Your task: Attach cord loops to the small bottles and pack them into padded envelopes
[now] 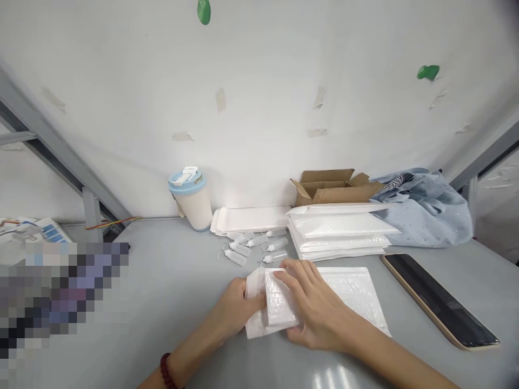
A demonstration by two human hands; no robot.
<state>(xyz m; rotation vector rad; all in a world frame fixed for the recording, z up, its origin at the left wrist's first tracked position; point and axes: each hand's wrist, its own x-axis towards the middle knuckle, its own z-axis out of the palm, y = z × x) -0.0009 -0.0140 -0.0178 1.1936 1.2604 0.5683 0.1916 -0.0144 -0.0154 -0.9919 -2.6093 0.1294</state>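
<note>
A white bubble mailer (279, 305) is between my hands, just above the grey table. My left hand (237, 308) is closed on its left end, with the thumb against the flap side. My right hand (310, 308) is wrapped over the right part, fingers across the top and thumb below. Another bubbly white sheet (354, 292) lies flat under and behind my right hand; I cannot tell if it is a separate mailer. Several small clear squeeze bottles (275, 256) with pointed white tips lie just beyond my hands.
Behind stand a blue-lidded cup (194, 205), flat white packs (255, 219), a stack of bubble mailers (340, 232) and an open cardboard box (338, 189). Blue cloth (425, 216) is heaped at the right. A phone (440, 300) lies on the grey table (162, 281). The left edge is pixelated.
</note>
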